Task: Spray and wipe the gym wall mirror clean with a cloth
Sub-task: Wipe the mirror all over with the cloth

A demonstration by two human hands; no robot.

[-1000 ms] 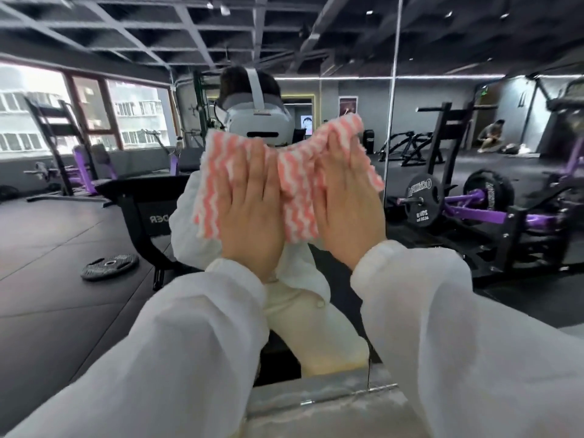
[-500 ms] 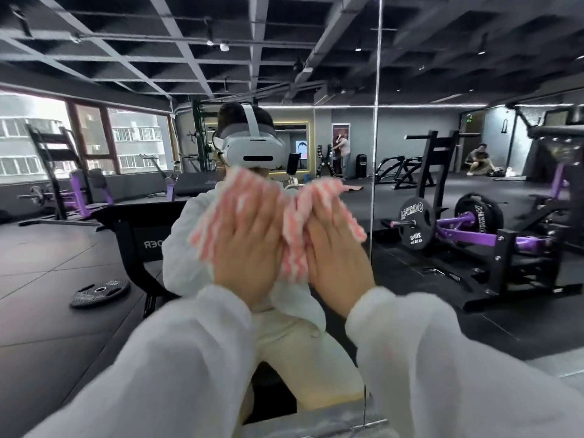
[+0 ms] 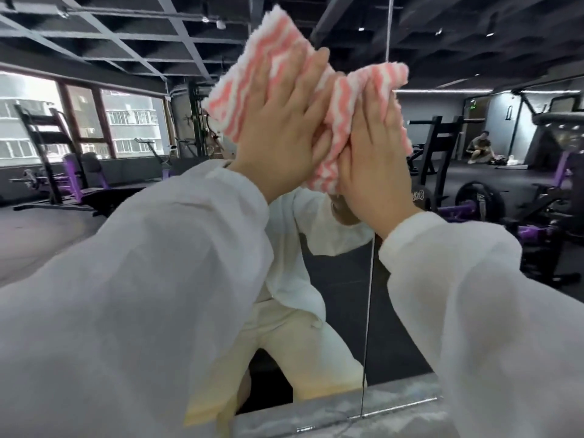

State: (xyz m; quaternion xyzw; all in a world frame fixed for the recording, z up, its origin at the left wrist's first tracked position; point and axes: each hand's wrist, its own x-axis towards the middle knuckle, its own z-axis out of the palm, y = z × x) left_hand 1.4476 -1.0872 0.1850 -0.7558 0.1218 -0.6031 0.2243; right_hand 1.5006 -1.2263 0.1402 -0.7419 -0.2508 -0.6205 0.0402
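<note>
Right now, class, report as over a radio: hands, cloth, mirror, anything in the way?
Both hands, left and right, flat, pressing the cloth on the mirror. Cloth bunched between them. Panel seam under right hand; nothing blocking.

head cam | faces mirror | close, angled slightly upward | single view

My left hand and right hand lie flat on the cloth, pressed to the mirror, so no room remains ahead. Open glass lies to either side and below the cloth. A vertical seam runs between panels under my right wrist. At the bottom a ledge, possibly stone, bounds downward travel.
</note>
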